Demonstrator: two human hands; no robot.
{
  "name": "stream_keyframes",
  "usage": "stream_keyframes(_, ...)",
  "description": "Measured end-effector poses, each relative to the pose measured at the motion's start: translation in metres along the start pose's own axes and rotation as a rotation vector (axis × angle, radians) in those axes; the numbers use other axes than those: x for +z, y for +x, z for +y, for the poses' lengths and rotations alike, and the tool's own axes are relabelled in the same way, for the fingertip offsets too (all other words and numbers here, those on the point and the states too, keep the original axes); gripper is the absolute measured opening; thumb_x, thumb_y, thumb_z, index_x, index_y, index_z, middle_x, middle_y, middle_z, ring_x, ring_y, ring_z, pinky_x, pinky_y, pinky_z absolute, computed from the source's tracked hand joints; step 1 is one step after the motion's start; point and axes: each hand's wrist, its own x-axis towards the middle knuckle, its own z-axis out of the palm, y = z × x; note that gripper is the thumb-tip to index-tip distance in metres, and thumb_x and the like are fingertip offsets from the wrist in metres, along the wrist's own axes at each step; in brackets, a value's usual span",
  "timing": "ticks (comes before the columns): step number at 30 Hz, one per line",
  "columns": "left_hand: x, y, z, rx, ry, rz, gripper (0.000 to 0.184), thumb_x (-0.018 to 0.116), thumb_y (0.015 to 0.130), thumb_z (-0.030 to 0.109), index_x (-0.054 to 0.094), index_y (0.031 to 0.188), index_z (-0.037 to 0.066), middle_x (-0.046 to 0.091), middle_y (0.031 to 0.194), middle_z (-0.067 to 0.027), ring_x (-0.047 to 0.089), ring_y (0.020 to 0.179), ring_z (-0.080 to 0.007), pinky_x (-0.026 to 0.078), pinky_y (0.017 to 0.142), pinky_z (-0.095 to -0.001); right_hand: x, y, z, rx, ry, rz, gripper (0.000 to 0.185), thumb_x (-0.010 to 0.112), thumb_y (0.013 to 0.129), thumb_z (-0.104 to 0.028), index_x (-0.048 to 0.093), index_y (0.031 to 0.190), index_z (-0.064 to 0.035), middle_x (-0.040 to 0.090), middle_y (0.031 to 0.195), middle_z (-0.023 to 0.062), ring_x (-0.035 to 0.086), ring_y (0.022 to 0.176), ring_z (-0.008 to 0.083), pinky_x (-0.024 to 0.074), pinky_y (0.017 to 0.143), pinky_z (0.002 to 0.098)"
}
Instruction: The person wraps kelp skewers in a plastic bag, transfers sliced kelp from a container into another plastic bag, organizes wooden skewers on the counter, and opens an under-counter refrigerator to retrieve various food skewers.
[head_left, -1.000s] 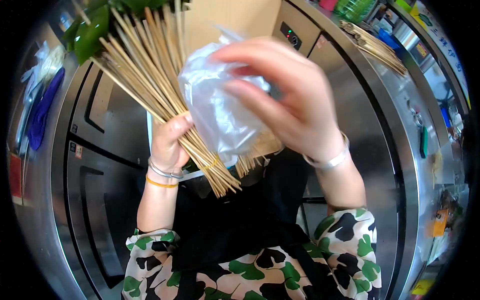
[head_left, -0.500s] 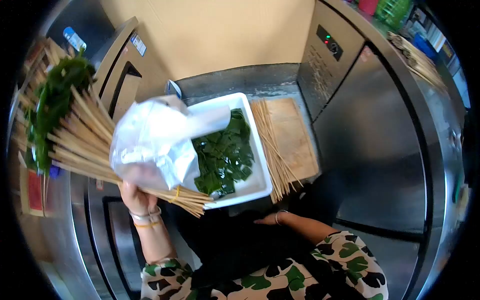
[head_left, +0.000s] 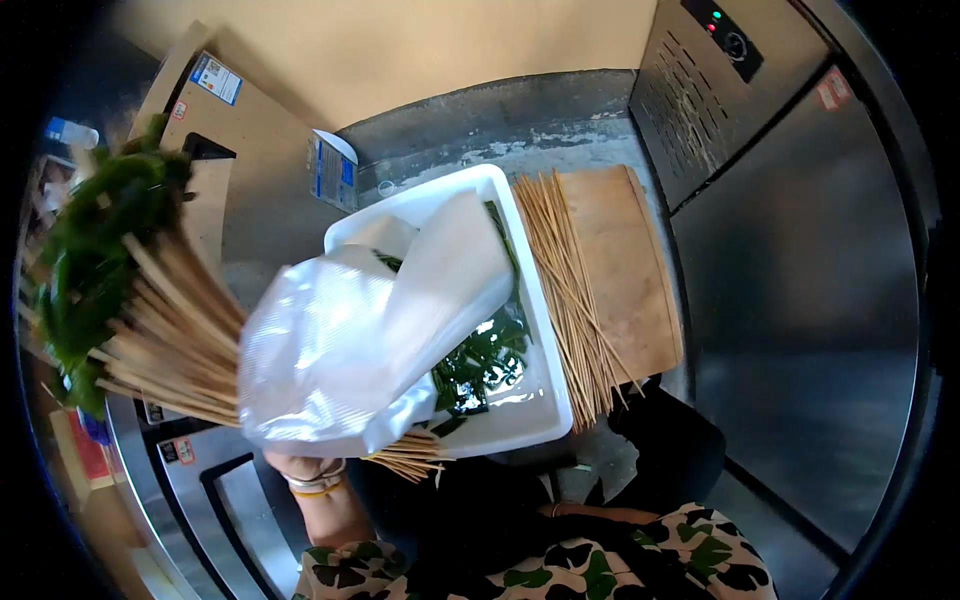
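Note:
My left hand (head_left: pixel 298 466) is closed around a thick bundle of wooden skewers (head_left: pixel 175 335). Folded dark green leaves (head_left: pixel 105 240) are threaded on the far ends, blurred by motion. A clear plastic bag (head_left: pixel 320 350) drapes over the bundle's middle and hides most of my fingers. The bag's loose end hangs above a white tray (head_left: pixel 556 400), where cut green leaves (head_left: pixel 490 350) lie wet. Of my right arm, only the forearm (head_left: pixel 610 513) shows, low at my lap; the fingers are hidden.
Bare skewers (head_left: pixel 565 290) lie along a wooden cutting board (head_left: pixel 625 270) right of the tray. Steel cabinets (head_left: pixel 800 300) stand on the right, with another steel unit (head_left: pixel 230 480) on the left. A tan panel (head_left: pixel 480 40) closes off the back.
The bag's loose end has swung lower and farther over the tray, covering more leaves. My right hand has dropped out of sight at my lap. The camera view has shifted.

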Motion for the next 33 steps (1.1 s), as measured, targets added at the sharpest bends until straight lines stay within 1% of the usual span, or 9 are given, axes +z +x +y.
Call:
stream_keyframes(2,0.024,-0.017,-0.008,-0.067,-0.029,-0.103,0.041,0.053,0.080,0.021,0.049,0.113,-0.003,0.058,0.091,-0.0124,0.057,0.072,-0.0212,0.050,0.064,-0.0317,0.020,0.001,0.002,0.028,-0.027,0.026,0.044,0.052,0.086,-0.035,0.049,0.123,-0.0110,0.059,0.101,0.0184,0.057,0.091,0.0292,0.0446,0.081,0.0394)
stream_keyframes(4,0.017,-0.038,-0.005,-0.198,-0.067,-0.371,0.032,0.052,0.078,0.013,0.051,0.106,-0.002,0.058,0.087,-0.0129,0.059,0.072,-0.0219,0.051,0.062,-0.0315,0.038,-0.011,-0.004,0.068,-0.090,0.010,0.040,0.052,0.086,-0.033,0.053,0.120,-0.0110,0.061,0.096,0.0182,0.059,0.086,0.0289,0.0464,0.078,0.0394)
stream_keyframes(7,0.038,-0.087,0.010,-0.273,-0.193,-0.372,0.043,0.056,0.075,0.005,0.046,0.114,-0.008,0.059,0.094,-0.0120,0.061,0.078,-0.0198,0.053,0.066,-0.0304,0.031,-0.056,-0.045,0.213,-0.238,-0.147,0.034,0.053,0.087,-0.029,0.058,0.115,-0.0111,0.064,0.088,0.0178,0.062,0.079,0.0285,0.0492,0.073,0.0393)
stream_keyframes(8,0.033,-0.104,0.014,-0.325,-0.237,-0.404,0.033,0.057,0.075,0.005,0.051,0.105,-0.006,0.059,0.084,-0.0086,0.060,0.073,-0.0172,0.052,0.063,-0.0278,-0.013,-0.105,-0.088,0.019,0.011,0.480,0.018,0.054,0.087,-0.019,0.063,0.098,-0.0077,0.063,0.083,0.0139,0.061,0.072,0.0235,0.0500,0.068,0.0339)
stream_keyframes(9,0.033,-0.119,0.019,-0.393,-0.231,-0.389,0.029,0.058,0.075,0.005,0.052,0.102,-0.005,0.058,0.080,-0.0074,0.059,0.070,-0.0157,0.051,0.062,-0.0267,-0.043,-0.131,-0.101,0.031,0.379,0.667,0.015,0.056,0.087,-0.015,0.062,0.098,-0.0065,0.062,0.082,0.0092,0.060,0.073,0.0179,0.0491,0.068,0.0292)
stream_keyframes(12,0.031,-0.108,0.008,-0.566,-0.335,-0.482,0.020,0.062,0.075,0.009,0.055,0.092,-0.001,0.057,0.071,-0.0046,0.057,0.060,-0.0125,0.050,0.055,-0.0236,-0.158,-0.191,-0.198,-0.091,0.091,1.294,0.020,0.061,0.085,-0.013,0.059,0.102,-0.0020,0.060,0.092,0.0069,0.058,0.083,0.0152,0.0475,0.076,0.0264)
stream_keyframes(18,0.033,-0.095,-0.008,-0.537,-0.230,-0.787,0.025,0.064,0.073,0.009,0.054,0.094,0.001,0.057,0.066,-0.0051,0.057,0.057,-0.0140,0.050,0.050,-0.0247,-0.228,-0.174,-0.229,-0.600,0.011,1.345,0.026,0.063,0.085,-0.012,0.060,0.106,0.0013,0.061,0.097,0.0044,0.057,0.087,0.0126,0.0449,0.081,0.0242)
stream_keyframes(29,0.031,-0.107,0.000,-0.196,-0.202,-0.688,0.014,0.060,0.076,0.002,0.054,0.088,-0.001,0.056,0.071,-0.0052,0.057,0.058,-0.0131,0.050,0.053,-0.0251,-0.161,-0.236,-0.238,-0.379,0.231,1.282,0.016,0.066,0.084,-0.017,0.064,0.084,-0.0007,0.059,0.070,-0.0044,0.050,0.065,0.0031,0.0427,0.061,0.0198)
stream_keyframes(33,0.032,-0.110,0.010,-0.187,-0.203,-0.698,0.017,0.060,0.074,0.000,0.053,0.090,-0.001,0.056,0.072,-0.0056,0.057,0.058,-0.0130,0.050,0.053,-0.0248,-0.147,-0.247,-0.250,-0.373,0.283,1.111,0.024,0.057,0.091,-0.021,0.065,0.099,0.0000,0.064,0.087,0.0013,0.054,0.076,0.0051,0.0448,0.068,0.0204)
